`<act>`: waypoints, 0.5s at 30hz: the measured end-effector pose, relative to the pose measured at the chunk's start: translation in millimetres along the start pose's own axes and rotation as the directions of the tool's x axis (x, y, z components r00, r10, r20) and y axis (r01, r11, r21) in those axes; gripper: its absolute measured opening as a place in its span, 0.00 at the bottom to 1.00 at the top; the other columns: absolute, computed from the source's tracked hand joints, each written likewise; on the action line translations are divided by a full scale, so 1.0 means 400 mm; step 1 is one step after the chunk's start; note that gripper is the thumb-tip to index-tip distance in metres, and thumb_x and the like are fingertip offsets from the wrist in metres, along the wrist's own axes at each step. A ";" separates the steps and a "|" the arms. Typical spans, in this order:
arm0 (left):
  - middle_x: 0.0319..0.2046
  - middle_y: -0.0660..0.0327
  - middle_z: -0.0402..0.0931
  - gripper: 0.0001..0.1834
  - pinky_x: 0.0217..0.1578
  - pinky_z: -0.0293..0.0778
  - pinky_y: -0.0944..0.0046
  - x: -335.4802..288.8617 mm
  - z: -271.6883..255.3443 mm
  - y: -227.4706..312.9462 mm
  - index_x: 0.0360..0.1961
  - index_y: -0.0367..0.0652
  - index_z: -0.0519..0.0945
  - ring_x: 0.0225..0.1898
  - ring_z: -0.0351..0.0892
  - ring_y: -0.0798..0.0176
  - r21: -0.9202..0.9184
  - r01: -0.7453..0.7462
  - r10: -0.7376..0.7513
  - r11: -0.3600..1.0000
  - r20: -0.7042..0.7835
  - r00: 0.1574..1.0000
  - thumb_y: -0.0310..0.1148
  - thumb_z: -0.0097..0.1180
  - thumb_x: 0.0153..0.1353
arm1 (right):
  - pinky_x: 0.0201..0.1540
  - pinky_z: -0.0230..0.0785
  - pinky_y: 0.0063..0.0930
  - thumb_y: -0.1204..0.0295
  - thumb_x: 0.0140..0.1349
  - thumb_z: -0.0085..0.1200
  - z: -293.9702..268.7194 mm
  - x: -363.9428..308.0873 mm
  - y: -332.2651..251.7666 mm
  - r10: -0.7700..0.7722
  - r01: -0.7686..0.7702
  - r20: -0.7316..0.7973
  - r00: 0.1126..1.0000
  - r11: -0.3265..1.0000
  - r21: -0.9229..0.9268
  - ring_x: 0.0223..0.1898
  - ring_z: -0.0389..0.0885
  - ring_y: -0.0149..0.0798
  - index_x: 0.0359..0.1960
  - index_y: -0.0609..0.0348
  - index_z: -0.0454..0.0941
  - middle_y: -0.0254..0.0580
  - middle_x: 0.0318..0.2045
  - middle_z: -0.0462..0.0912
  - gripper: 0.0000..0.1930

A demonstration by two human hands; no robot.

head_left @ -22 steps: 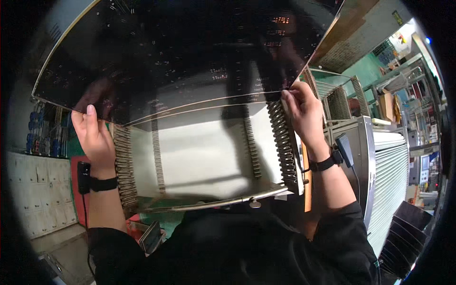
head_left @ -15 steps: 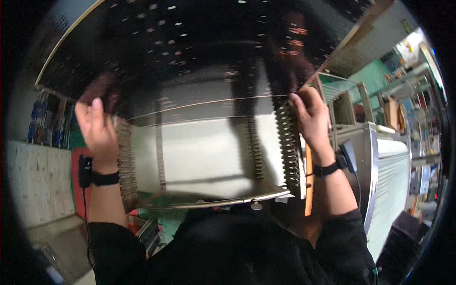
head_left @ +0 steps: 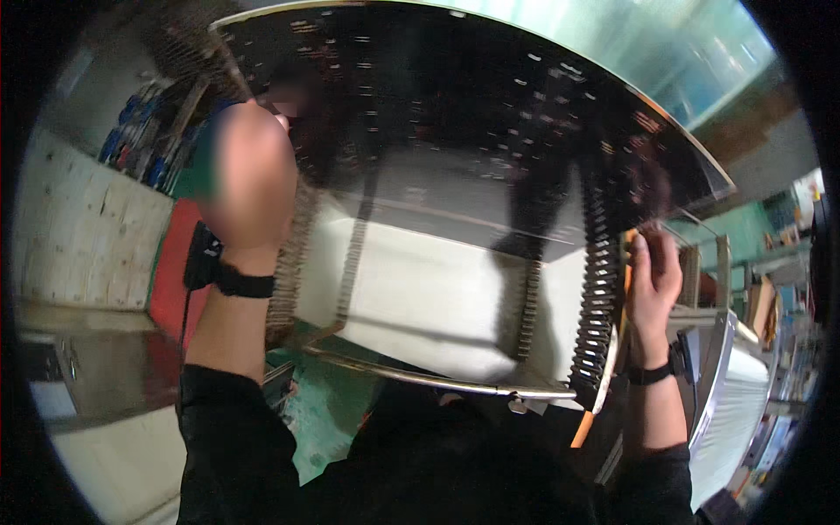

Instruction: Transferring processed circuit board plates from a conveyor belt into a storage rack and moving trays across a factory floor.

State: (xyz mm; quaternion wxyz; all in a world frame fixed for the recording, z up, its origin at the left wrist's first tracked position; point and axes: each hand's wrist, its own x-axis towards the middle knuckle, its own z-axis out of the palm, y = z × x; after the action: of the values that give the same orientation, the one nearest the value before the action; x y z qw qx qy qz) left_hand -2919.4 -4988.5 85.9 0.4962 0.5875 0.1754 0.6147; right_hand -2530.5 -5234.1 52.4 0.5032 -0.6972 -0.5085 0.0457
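A large glossy black panel with rows of small pale marks lies tilted across the upper middle. My left hand, smeared by blur, is closed at its left edge, thumb on the rim. At the near right edge my right hand pinches the panel between thumb and fingers. Below the panel is a rack with spring-like toothed sides and a pale inner surface. A metal bar with a small knob crosses its near side. The panel's near edge lies above the toothed rows; whether it touches them I cannot tell.
An orange strip runs along the rack's right side. Further right stand a wire rack and a unit with pale ribbed layers. Left are a red board and pale wooden boards. Green floor shows below.
The view has shifted, bringing the panel's far edge into sight. My left hand, with fingers apart before, has come up and closed at the panel's left edge. My right hand stays near the right edge.
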 end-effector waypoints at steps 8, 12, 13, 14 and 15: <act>0.64 0.44 0.69 0.23 0.69 0.64 0.45 -0.006 -0.031 0.005 0.65 0.28 0.67 0.66 0.68 0.48 0.135 0.148 -0.145 0.980 -0.033 0.989 0.34 0.36 0.77 | 0.44 0.73 0.25 0.74 0.71 0.55 0.031 0.026 0.012 -0.039 0.040 -0.135 0.990 0.999 0.003 0.43 0.80 0.31 0.56 0.61 0.74 0.38 0.43 0.81 0.14; 0.65 0.41 0.68 0.24 0.70 0.61 0.40 -0.008 0.000 0.004 0.65 0.27 0.66 0.68 0.66 0.44 0.073 0.153 -0.150 0.986 -0.041 0.988 0.32 0.36 0.73 | 0.41 0.73 0.22 0.74 0.72 0.55 0.010 0.026 0.005 0.017 -0.015 -0.137 0.990 1.000 0.019 0.39 0.79 0.28 0.54 0.62 0.76 0.36 0.37 0.81 0.12; 0.66 0.40 0.67 0.25 0.71 0.60 0.39 -0.008 0.004 0.007 0.65 0.26 0.66 0.68 0.65 0.42 -0.007 0.134 -0.134 0.991 -0.036 0.990 0.31 0.35 0.72 | 0.40 0.72 0.21 0.74 0.72 0.55 0.005 0.027 -0.002 0.035 -0.030 -0.119 0.992 0.998 0.046 0.37 0.79 0.26 0.54 0.62 0.76 0.35 0.36 0.80 0.12; 0.66 0.40 0.67 0.25 0.71 0.60 0.39 -0.008 -0.004 0.002 0.65 0.26 0.66 0.68 0.65 0.42 -0.006 0.130 -0.130 0.992 -0.035 0.991 0.31 0.35 0.72 | 0.40 0.72 0.21 0.74 0.72 0.55 0.007 0.033 -0.020 0.033 -0.027 -0.122 0.992 0.998 0.048 0.37 0.79 0.26 0.54 0.62 0.76 0.35 0.36 0.80 0.12; 0.66 0.40 0.66 0.26 0.71 0.60 0.39 -0.007 -0.015 -0.005 0.65 0.26 0.65 0.69 0.65 0.40 -0.074 0.117 -0.121 0.990 -0.049 0.991 0.30 0.36 0.71 | 0.39 0.72 0.20 0.74 0.72 0.55 0.007 0.041 -0.043 0.033 -0.014 -0.146 0.989 0.992 0.129 0.36 0.78 0.25 0.53 0.63 0.76 0.34 0.36 0.80 0.11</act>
State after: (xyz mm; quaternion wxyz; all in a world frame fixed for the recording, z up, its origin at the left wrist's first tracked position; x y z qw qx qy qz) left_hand -2924.7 -4987.8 81.3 0.5478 0.5413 0.2015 0.6052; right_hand -2535.6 -5220.2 71.2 0.5825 -0.6710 -0.4577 0.0325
